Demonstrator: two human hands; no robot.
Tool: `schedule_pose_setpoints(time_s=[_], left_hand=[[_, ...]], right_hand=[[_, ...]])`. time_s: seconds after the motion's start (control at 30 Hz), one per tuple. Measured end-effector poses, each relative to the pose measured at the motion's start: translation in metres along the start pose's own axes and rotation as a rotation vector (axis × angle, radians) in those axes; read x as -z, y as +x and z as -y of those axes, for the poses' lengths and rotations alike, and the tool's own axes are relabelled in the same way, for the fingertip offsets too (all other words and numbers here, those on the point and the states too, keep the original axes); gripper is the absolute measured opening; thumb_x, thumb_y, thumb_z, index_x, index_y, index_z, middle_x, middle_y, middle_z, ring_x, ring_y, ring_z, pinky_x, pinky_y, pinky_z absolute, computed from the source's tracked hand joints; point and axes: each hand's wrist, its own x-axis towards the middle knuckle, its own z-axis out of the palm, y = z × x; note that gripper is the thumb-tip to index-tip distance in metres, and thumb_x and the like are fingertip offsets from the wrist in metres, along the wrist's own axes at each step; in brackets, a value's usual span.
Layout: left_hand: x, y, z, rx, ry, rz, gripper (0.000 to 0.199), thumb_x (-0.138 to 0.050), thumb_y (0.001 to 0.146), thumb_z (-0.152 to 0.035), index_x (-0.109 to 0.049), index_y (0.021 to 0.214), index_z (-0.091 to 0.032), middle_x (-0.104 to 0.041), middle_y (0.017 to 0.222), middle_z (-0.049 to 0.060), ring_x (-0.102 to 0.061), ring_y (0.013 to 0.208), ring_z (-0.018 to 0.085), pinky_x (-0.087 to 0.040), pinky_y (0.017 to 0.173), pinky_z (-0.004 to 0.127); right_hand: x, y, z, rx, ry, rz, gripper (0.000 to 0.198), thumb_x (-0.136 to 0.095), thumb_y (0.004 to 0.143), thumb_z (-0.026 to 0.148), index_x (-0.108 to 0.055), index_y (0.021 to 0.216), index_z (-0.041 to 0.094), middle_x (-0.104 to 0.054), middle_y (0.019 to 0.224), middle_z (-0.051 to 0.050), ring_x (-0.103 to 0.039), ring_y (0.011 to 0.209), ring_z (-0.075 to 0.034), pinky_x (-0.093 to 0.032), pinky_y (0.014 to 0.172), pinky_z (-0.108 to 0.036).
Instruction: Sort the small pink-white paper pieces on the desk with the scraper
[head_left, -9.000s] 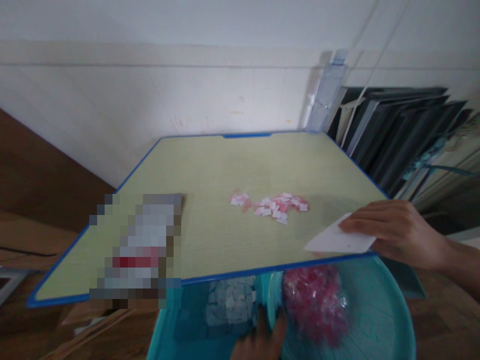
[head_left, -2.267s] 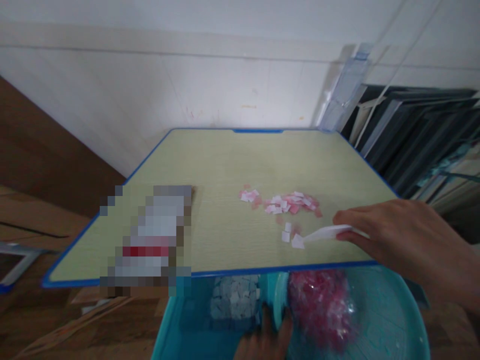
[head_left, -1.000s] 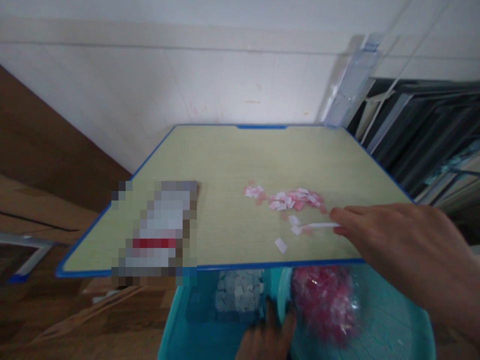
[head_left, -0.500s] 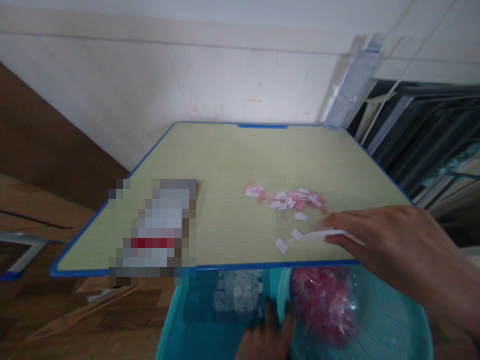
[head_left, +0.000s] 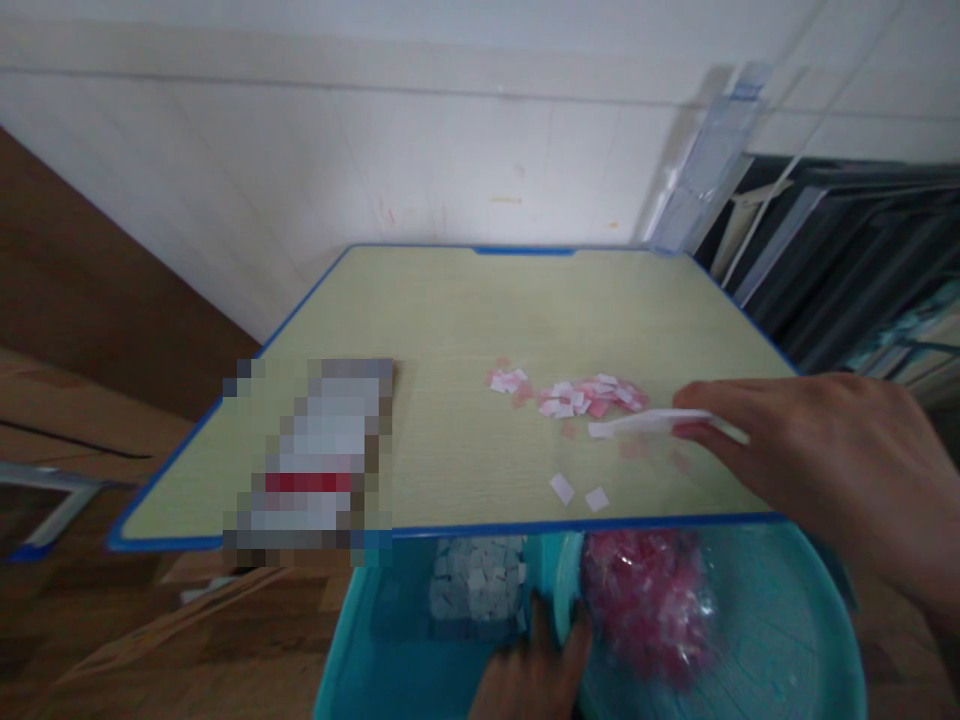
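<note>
My right hand (head_left: 795,450) is closed around a slim white tool (head_left: 652,420) that looks like tweezers. Its tip meets a small white slip (head_left: 598,430) on the board, just in front of a pile of white and pink paper bits (head_left: 592,396). A smaller cluster of bits (head_left: 508,381) lies to the left, and two loose white slips (head_left: 562,488) are near the front edge. Below the board, my left hand (head_left: 529,675) has two fingers stretched apart beside the turquoise round tray's rim (head_left: 568,590); whether it grips the rim is unclear.
The pale board (head_left: 427,300) has a blue edge and stands against a white wall. A blurred-out object (head_left: 315,450) lies at its left. Underneath, a turquoise bin (head_left: 337,650) holds white square pieces (head_left: 480,580); a clear bag of pink pieces (head_left: 652,600) lies on the round tray.
My right hand has moved away from me and slightly right with the white tool. The slip that was at its tip now lies apart near the front edge. My left hand stays put.
</note>
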Motion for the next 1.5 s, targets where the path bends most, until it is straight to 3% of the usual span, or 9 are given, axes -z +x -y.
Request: schedule_pose_setpoints(time_s=[0.2,0.4,0.6,0.73,0.8,1.0,1.13,1.33,1.5], left_hand=[[0.001,0.0,-0.002,0.016,0.016,-0.015,0.071,-0.065,0.065,-0.005,-0.05,0.125,-0.039,-0.064,0.114,0.014,-0.061,0.046,0.014,-0.052,0.047,0.024],[-0.003,0.0,0.0,-0.014,-0.002,-0.014,0.073,-0.066,0.065,-0.007,-0.046,0.128,-0.038,-0.064,0.114,0.016,-0.062,0.047,0.015,-0.052,0.044,0.024],[0.0,-0.001,0.001,0.002,-0.015,-0.005,0.073,-0.065,0.066,-0.007,-0.046,0.129,-0.037,-0.063,0.115,0.017,-0.061,0.047,0.014,-0.052,0.047,0.024],[0.003,-0.001,-0.001,0.018,-0.037,-0.007,0.074,-0.065,0.066,-0.005,-0.045,0.129,-0.038,-0.064,0.114,0.016,-0.063,0.049,0.015,-0.053,0.048,0.024],[0.003,-0.001,-0.001,0.022,-0.042,-0.004,0.074,-0.065,0.065,-0.004,-0.046,0.128,-0.038,-0.064,0.114,0.015,-0.063,0.05,0.015,-0.053,0.048,0.024],[0.001,0.0,0.0,0.026,-0.073,0.025,0.072,-0.063,0.066,-0.003,-0.048,0.127,-0.037,-0.063,0.116,0.016,-0.065,0.053,0.017,-0.053,0.048,0.025],[-0.006,0.0,0.002,-0.021,-0.092,0.045,0.071,-0.061,0.067,-0.005,-0.045,0.13,-0.034,-0.063,0.115,0.017,-0.065,0.053,0.018,-0.052,0.047,0.025],[-0.007,-0.001,0.001,-0.017,-0.065,0.005,0.074,-0.06,0.066,-0.002,-0.045,0.13,-0.036,-0.063,0.115,0.017,-0.064,0.051,0.017,-0.052,0.047,0.024],[-0.006,0.0,-0.001,0.002,-0.053,0.009,0.068,-0.058,0.07,-0.005,-0.045,0.129,-0.037,-0.064,0.115,0.016,-0.063,0.051,0.016,-0.052,0.048,0.024]], right_hand=[[-0.006,-0.002,-0.004,0.082,0.067,0.029,0.017,-0.047,0.089,0.024,-0.063,0.092,0.026,-0.066,0.066,0.002,-0.058,0.052,-0.016,-0.025,0.048,-0.03],[-0.006,-0.001,-0.005,0.015,-0.036,0.047,0.016,-0.048,0.087,0.021,-0.063,0.087,0.024,-0.063,0.06,-0.001,-0.057,0.051,-0.018,-0.023,0.047,-0.03],[-0.009,-0.013,-0.002,0.105,0.213,0.036,0.02,-0.043,0.09,0.024,-0.063,0.094,0.028,-0.07,0.079,0.003,-0.06,0.055,-0.015,-0.029,0.048,-0.029],[-0.001,-0.022,-0.008,0.049,0.265,0.046,0.021,-0.042,0.09,0.023,-0.062,0.085,0.028,-0.066,0.068,0.004,-0.059,0.054,-0.015,-0.031,0.048,-0.029],[0.001,-0.023,-0.007,0.09,0.282,0.087,0.021,-0.043,0.088,0.018,-0.061,0.086,0.028,-0.066,0.071,0.004,-0.059,0.056,-0.016,-0.032,0.05,-0.029],[0.001,-0.002,0.029,0.174,0.312,0.098,0.024,-0.049,0.071,-0.001,-0.05,0.073,0.023,-0.059,0.062,0.005,-0.054,0.053,-0.015,-0.027,0.05,-0.031],[0.007,0.016,0.05,0.219,0.365,0.046,0.024,-0.051,0.073,0.0,-0.048,0.069,0.023,-0.059,0.059,0.005,-0.052,0.05,-0.014,-0.024,0.048,-0.031],[0.002,0.008,0.037,0.028,0.177,-0.041,0.007,-0.055,0.082,0.017,-0.058,0.085,0.023,-0.062,0.059,0.002,-0.055,0.048,-0.017,-0.023,0.047,-0.031],[-0.006,0.003,0.043,-0.031,0.031,-0.016,0.024,-0.057,0.08,0.022,-0.059,0.104,0.019,-0.062,0.06,-0.001,-0.057,0.051,-0.018,-0.028,0.047,-0.03]])
